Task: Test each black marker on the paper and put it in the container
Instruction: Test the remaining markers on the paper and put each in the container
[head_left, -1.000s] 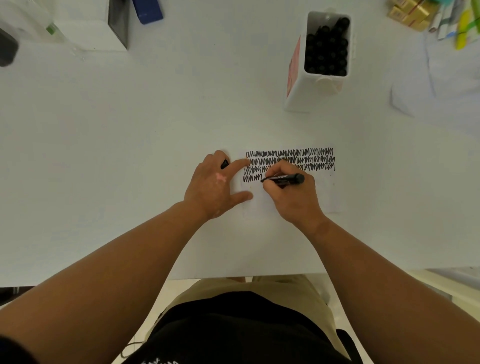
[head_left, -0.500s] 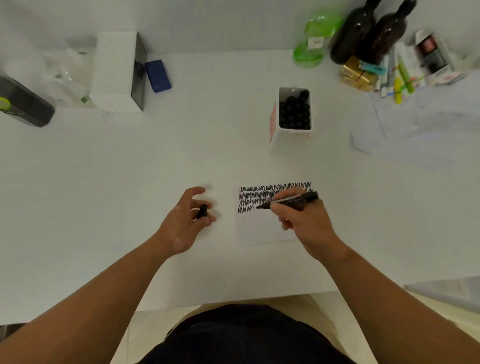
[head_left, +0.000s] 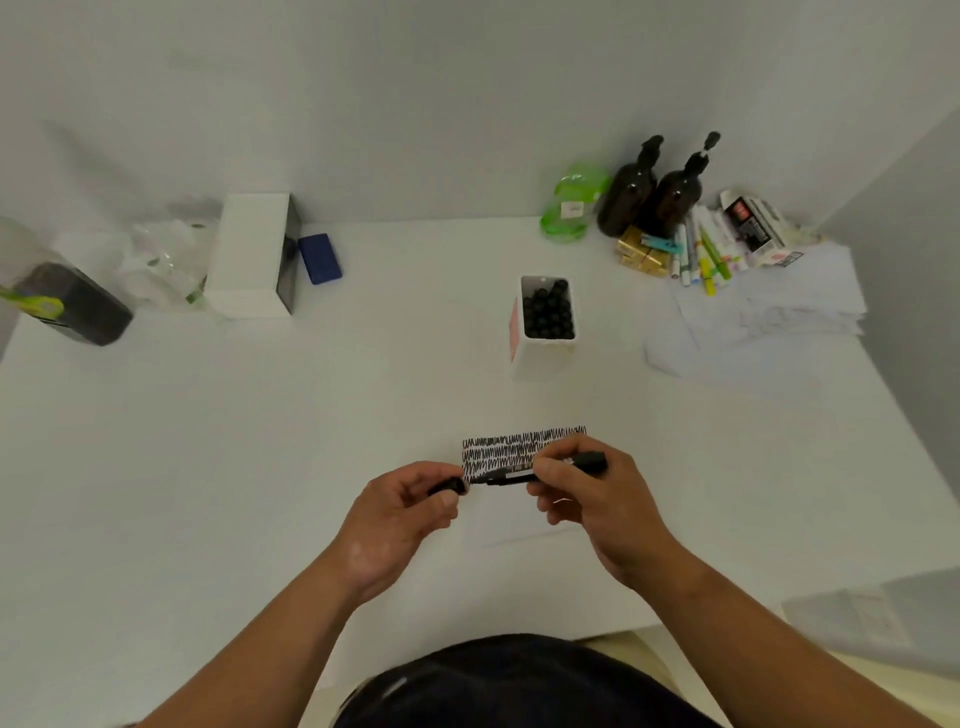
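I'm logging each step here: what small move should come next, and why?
Probably press the small black cap pinched in the left hand onto the tip of the black marker pen held in the right hand: cap and tip face each other, nearly touching, above the scribbled white paper sheet.

A white box (head_left: 249, 254) stands beside a blue block (head_left: 320, 258), perhaps an eraser

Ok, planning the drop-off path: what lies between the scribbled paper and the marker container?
Only bare table between paper and container, in the head view.
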